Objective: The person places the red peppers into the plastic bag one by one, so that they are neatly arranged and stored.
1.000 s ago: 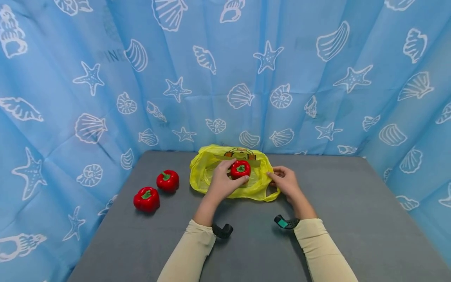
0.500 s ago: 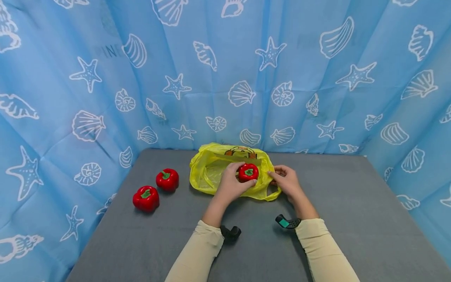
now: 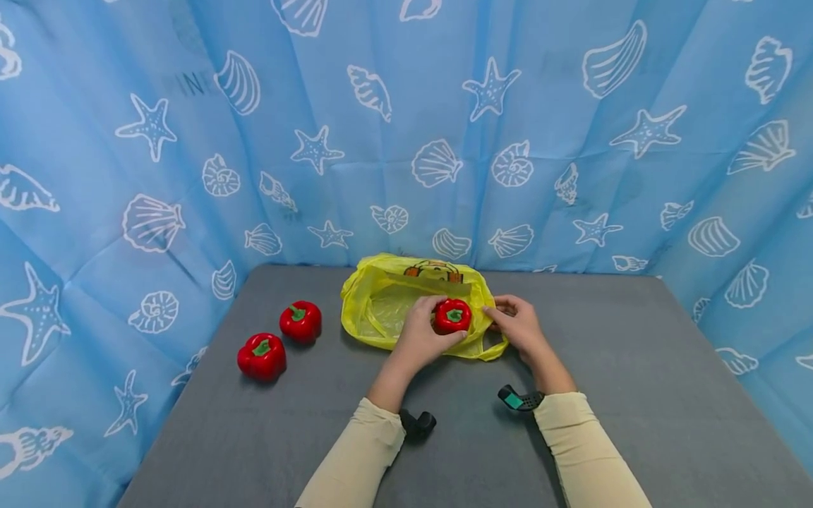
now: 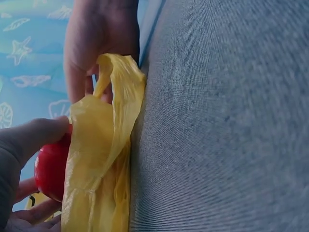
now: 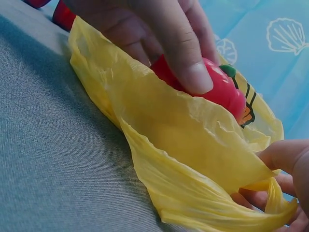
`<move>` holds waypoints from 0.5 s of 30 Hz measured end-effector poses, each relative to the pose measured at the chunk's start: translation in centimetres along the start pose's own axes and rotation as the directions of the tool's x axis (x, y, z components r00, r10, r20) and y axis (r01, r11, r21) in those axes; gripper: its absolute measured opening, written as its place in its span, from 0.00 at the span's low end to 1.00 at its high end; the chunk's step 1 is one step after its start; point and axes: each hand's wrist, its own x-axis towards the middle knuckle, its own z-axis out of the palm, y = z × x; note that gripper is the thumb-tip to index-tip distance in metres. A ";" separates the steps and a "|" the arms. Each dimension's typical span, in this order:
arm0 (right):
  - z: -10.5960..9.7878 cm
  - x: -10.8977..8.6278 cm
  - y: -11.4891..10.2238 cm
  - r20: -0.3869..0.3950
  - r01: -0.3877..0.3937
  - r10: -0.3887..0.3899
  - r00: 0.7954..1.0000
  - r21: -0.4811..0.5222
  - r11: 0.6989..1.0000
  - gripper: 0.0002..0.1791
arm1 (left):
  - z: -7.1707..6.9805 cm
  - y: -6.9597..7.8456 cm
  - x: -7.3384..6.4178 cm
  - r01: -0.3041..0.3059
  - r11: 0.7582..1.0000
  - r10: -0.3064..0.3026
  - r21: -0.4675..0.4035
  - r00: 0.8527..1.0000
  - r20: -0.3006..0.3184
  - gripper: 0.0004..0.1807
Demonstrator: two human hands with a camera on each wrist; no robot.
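A yellow plastic bag (image 3: 375,339) lies on the grey table with its mouth spread open. My left hand (image 3: 420,335) grips a red bell pepper (image 3: 452,316) with a green stem, thumb on the near side and fingers behind. In the right wrist view this bell pepper (image 5: 224,92) sits partly below the bag's near rim. My right hand (image 3: 517,326) pinches the right end of the bag near its handle loop, as the right wrist view also shows. Two more red bell peppers stand on the table to the left, one nearer (image 3: 262,358) and one farther (image 3: 300,322).
The grey table (image 3: 603,353) extends to both sides of the bag. Behind it hangs a blue curtain (image 3: 394,169) with white shell and starfish prints. Each wrist wears a black band with a camera mount (image 3: 418,425).
My left hand has moved the bell pepper rightward and slightly down, toward the bag's right end. My right hand keeps its pinch on the bag. The other two bell peppers stay put.
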 end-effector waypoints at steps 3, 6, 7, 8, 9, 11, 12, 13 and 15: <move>-0.1 0.0 -0.1 -0.002 0.003 -0.003 1.000 -0.004 1.000 0.23 | 0.0 0.1 -0.1 -0.014 1.000 0.014 -0.006 1.000 0.007 0.41; -0.2 0.0 -0.1 0.000 0.004 -0.004 1.000 -0.005 1.000 0.23 | -0.1 0.1 -0.2 -0.022 1.000 0.022 -0.011 1.000 0.014 0.41; -0.2 0.0 -0.1 0.002 0.003 -0.003 1.000 -0.003 1.000 0.23 | -0.2 0.0 -0.3 -0.018 1.000 0.018 -0.014 1.000 0.016 0.41; -0.2 0.0 -0.1 0.004 0.001 -0.001 1.000 -0.002 1.000 0.23 | -0.2 0.0 -0.3 -0.011 1.000 0.011 -0.017 1.000 0.019 0.41; -0.2 0.1 0.0 0.006 0.000 0.000 1.000 0.000 1.000 0.24 | -0.2 0.0 -0.3 -0.006 1.000 0.006 -0.020 1.000 0.019 0.41; -0.2 0.1 0.0 0.008 -0.005 0.005 1.000 0.007 1.000 0.24 | -0.3 0.0 -0.4 0.003 1.000 -0.003 -0.021 1.000 0.020 0.41; -0.2 0.1 0.1 0.009 -0.006 0.006 1.000 0.009 1.000 0.24 | -0.4 0.0 -0.4 0.007 1.000 -0.007 -0.020 1.000 0.021 0.41; -0.2 0.1 0.1 0.009 -0.009 0.008 1.000 0.009 1.000 0.24 | -0.5 0.0 -0.5 0.009 1.000 -0.008 -0.021 1.000 0.022 0.40; -0.2 0.0 0.0 0.010 -0.011 0.011 1.000 0.008 1.000 0.25 | -0.7 0.0 -0.5 0.005 1.000 -0.004 -0.026 1.000 0.022 0.40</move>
